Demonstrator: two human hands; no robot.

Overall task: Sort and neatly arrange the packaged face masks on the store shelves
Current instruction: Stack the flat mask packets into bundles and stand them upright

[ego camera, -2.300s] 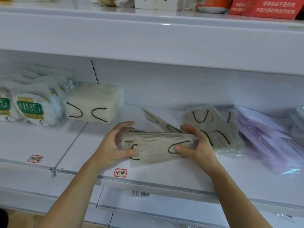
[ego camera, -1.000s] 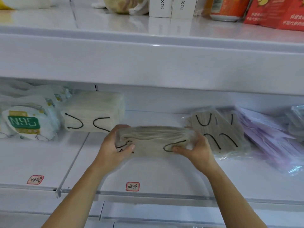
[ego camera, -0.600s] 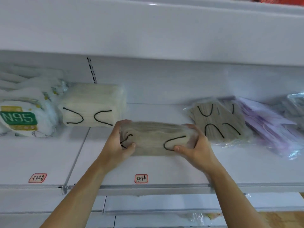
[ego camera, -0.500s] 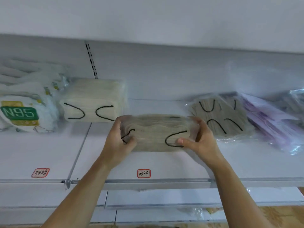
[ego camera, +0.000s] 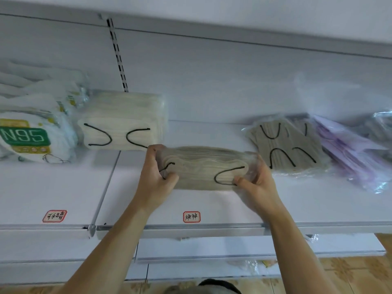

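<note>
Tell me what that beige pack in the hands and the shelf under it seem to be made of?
Beige mask pack: soft layered fabric, likely non-woven, inside a thin clear plastic wrap; it glints and wrinkles at the right end. Shelf: smooth white board, probably painted metal, with a faint sheen.

Beige mask pack [ego camera: 203, 168] with black loops — level, above the white shelf [ego camera: 212, 204].

Both forearms reach forward; left hand [ego camera: 156, 179] and right hand [ego camera: 257, 185] curl inward, thumbs forward
</note>
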